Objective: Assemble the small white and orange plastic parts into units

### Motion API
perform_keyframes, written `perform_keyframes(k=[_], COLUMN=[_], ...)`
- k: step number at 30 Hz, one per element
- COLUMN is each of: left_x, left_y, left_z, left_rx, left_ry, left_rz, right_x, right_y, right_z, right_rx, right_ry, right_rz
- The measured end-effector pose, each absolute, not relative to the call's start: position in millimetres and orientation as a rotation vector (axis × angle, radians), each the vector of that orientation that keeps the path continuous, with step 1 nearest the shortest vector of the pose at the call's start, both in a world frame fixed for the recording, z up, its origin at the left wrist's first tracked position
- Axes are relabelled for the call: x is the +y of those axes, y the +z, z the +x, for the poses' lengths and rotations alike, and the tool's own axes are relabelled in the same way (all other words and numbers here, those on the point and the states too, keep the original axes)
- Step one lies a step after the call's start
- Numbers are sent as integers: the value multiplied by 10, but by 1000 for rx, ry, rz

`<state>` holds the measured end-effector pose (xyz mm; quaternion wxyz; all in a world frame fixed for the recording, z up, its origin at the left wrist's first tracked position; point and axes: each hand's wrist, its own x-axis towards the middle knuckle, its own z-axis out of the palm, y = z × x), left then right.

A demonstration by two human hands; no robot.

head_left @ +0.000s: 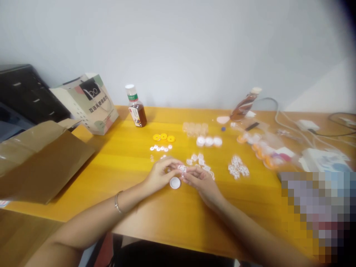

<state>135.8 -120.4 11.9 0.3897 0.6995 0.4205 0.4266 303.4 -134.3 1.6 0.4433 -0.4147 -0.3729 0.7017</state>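
The small white openwork piece [182,168] sits between the 2 hands, over the desk [155,222]. It looks like light, stiff plastic, likely smooth and perhaps brittle at its thin webs, so the outer rim seems the safest place to take hold. Its patterned face appears turned up and toward the near side; blur hides any clear long axis. The grip of the left hand [164,172] pinches its left side, and the grip of the right hand [201,181] pinches its lower right edge. A white round cap [175,183] lies just nearer; loose white pieces [201,162] lie right, yellow discs [164,137] far left.
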Motion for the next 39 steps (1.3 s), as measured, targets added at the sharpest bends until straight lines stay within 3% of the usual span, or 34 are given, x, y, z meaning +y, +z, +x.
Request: perform_keyframes(k=[22,39], left_x=[-1220,-1279], left_y=[55,33], left_z=[1398,1503], left_rx=[1069,1024], left_ry=[1218,1082], left_rz=[1795,1272], right_x=[-1361,-1378], right_y=[73,40], right_z=[3036,3009], right_rx=[-877,-980], right_ry=[1793,1660], right_rz=[-973,-1052])
